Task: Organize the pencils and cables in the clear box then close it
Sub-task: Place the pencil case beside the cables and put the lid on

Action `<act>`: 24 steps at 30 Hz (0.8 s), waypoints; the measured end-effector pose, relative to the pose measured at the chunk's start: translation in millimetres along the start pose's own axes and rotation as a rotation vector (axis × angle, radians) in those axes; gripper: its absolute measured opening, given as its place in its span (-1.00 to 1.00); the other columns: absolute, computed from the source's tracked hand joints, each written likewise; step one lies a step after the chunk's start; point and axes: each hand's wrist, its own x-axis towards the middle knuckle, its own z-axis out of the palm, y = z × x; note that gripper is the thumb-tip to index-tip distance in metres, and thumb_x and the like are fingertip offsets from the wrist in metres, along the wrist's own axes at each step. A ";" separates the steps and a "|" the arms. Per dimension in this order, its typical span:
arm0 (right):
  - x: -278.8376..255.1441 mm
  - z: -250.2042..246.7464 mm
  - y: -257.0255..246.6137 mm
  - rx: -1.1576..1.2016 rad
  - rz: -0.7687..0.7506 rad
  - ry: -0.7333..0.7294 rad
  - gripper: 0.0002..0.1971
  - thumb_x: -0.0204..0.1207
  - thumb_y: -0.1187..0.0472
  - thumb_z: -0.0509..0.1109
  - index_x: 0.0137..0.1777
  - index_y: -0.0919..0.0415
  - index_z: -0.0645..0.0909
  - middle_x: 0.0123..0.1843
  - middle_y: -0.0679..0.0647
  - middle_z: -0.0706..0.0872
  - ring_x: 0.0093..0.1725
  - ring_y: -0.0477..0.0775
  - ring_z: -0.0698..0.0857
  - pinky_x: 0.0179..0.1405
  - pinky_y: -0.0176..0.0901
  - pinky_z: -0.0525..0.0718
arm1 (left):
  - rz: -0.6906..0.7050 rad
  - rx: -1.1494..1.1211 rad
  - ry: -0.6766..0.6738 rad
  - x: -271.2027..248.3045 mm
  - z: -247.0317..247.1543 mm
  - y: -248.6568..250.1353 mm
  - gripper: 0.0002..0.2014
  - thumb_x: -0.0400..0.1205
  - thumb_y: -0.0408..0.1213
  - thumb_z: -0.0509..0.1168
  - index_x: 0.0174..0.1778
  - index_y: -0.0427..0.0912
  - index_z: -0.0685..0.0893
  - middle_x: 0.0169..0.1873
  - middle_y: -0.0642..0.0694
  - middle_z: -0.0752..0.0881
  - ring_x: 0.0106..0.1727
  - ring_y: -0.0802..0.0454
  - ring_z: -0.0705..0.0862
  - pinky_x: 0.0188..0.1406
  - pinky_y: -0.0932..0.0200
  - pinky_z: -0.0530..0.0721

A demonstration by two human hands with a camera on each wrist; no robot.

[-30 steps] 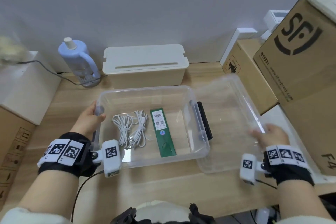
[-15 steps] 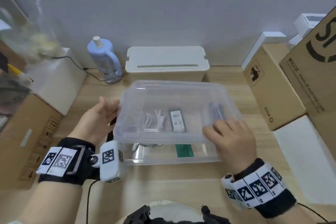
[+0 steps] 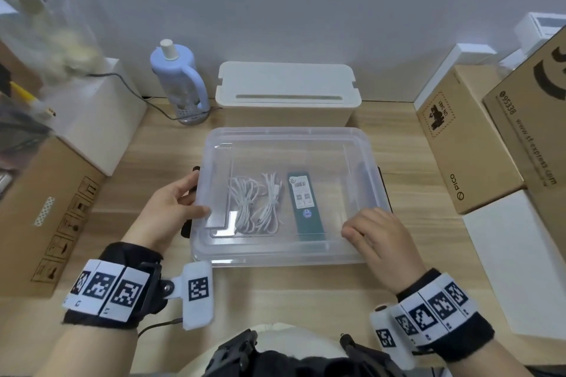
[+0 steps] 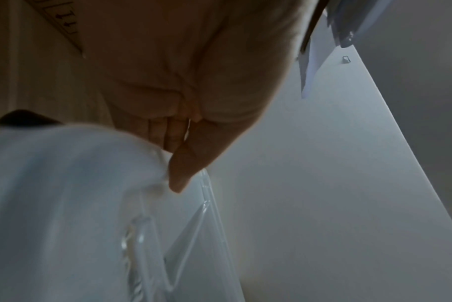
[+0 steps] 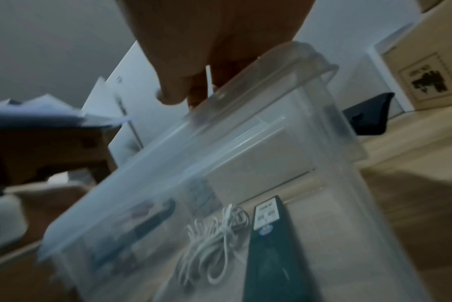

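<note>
The clear box [image 3: 361, 254] stands mid-table with its clear lid [image 3: 291, 147] lying flat on top. Through the lid I see two white cable bundles [image 3: 260, 205] and a green pencil pack [image 3: 304, 205] side by side on the box floor; the cables [image 5: 214, 245] and the pack [image 5: 269, 255] also show in the right wrist view. My left hand [image 3: 196, 196] grips the box's left edge, thumb on the lid, fingers down by the black latch [image 3: 186, 228]. The thumb [image 4: 178, 183] lies on the lid rim [image 4: 64, 204]. My right hand [image 3: 355, 232] presses its fingertips [image 5: 173, 98] on the lid's front right part.
A cream lidded box [image 3: 288, 95] and a blue bottle [image 3: 177, 79] stand behind the clear box. Cardboard boxes flank it at the right [image 3: 465, 144] and left [image 3: 52, 208], beside a white box [image 3: 101, 119]. A white slab [image 3: 514, 254] lies at the right. Bare wooden table [image 3: 275, 291] runs along the front.
My right hand brought the lid from the right, over the box, and set it down on top. My left thumb moved onto the lid's left edge.
</note>
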 end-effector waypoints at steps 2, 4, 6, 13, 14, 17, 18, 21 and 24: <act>3.3 -1.4 2.0 0.100 0.071 0.029 -0.52 0.59 -0.16 0.04 -0.30 0.12 0.62 -0.38 -0.13 0.54 -0.27 -0.15 0.43 -0.25 -0.40 0.34 | -0.018 0.003 -0.007 0.0 -0.7 -0.1 -0.23 0.42 -0.76 0.28 0.49 -0.02 0.41 0.14 0.23 0.64 0.26 0.11 0.63 -0.07 0.33 0.56; 4.3 -2.3 1.6 0.149 0.119 0.050 -0.58 0.52 -0.11 0.12 -0.34 0.14 0.63 -0.42 -0.06 0.58 -0.27 -0.09 0.48 -0.26 -0.44 0.38 | -0.027 0.010 -0.002 -0.5 -1.0 0.6 -0.21 0.39 -0.77 0.30 0.48 -0.03 0.43 0.19 0.19 0.63 0.28 0.07 0.62 -0.05 0.30 0.55; 4.6 -1.7 -0.3 0.156 0.144 0.053 -0.65 0.48 -0.11 0.18 -0.37 0.07 0.59 -0.43 -0.12 0.56 -0.27 -0.14 0.49 -0.27 -0.47 0.39 | -0.027 0.019 0.016 -1.1 -1.2 1.7 -0.24 0.38 -0.77 0.31 0.40 0.03 0.48 0.16 0.21 0.64 0.23 0.07 0.65 -0.09 0.30 0.55; 8.7 2.3 -4.2 0.059 0.331 0.175 -0.71 0.24 -0.11 0.53 -0.10 -0.01 0.68 0.02 -0.03 0.56 0.14 -0.02 0.46 0.11 -0.16 0.32 | -0.046 -0.047 0.008 7.2 2.2 10.1 -0.23 0.37 -0.79 0.27 0.42 -0.02 0.49 0.15 0.21 0.66 0.15 0.22 0.68 -0.12 0.28 0.61; 10.5 1.6 -3.5 0.029 0.422 0.145 -0.58 0.25 -0.09 0.54 0.12 -0.03 0.65 0.26 0.03 0.51 0.35 0.04 0.38 0.27 -0.06 0.29 | -0.044 -0.055 0.009 9.0 3.3 12.2 -0.23 0.37 -0.80 0.26 0.43 -0.04 0.48 0.16 0.20 0.65 0.18 0.20 0.66 -0.12 0.30 0.60; 12.6 -2.0 -0.5 0.121 0.564 -0.008 -0.27 0.37 -0.13 0.43 0.52 0.03 0.30 0.66 -0.07 0.04 0.62 -0.01 0.06 0.57 0.03 0.14 | -0.039 -0.072 0.017 11.6 5.1 15.1 -0.24 0.38 -0.81 0.25 0.45 -0.09 0.47 0.23 0.10 0.64 0.29 0.10 0.62 -0.02 0.29 0.59; 12.4 -2.5 -0.2 0.150 0.557 -0.025 -0.24 0.39 -0.14 0.40 0.55 0.06 0.24 0.67 -0.12 -0.03 0.63 -0.07 0.02 0.58 -0.02 0.12 | -0.041 -0.080 0.014 11.5 4.9 14.5 -0.24 0.38 -0.81 0.25 0.47 -0.11 0.45 0.27 0.06 0.63 0.31 0.08 0.61 0.03 0.27 0.60; 8.4 -3.5 0.3 0.174 0.537 -0.021 -0.23 0.41 -0.12 0.39 0.57 0.10 0.20 0.66 -0.20 -0.09 0.56 -0.26 -0.04 0.51 -0.19 0.06 | -0.038 -0.083 -0.045 10.3 3.3 12.1 -0.23 0.41 -0.81 0.23 0.52 -0.16 0.39 0.35 -0.02 0.62 0.29 0.09 0.63 0.13 0.24 0.66; 4.1 -5.7 -0.9 0.193 0.527 -0.027 -0.23 0.39 -0.08 0.43 0.55 0.12 0.25 0.66 -0.20 -0.06 0.52 -0.32 -0.06 0.49 -0.24 0.04 | -0.028 -0.044 -0.101 9.5 3.6 9.7 -0.21 0.44 -0.80 0.22 0.57 -0.15 0.30 0.38 -0.04 0.59 0.27 0.13 0.63 0.14 0.30 0.63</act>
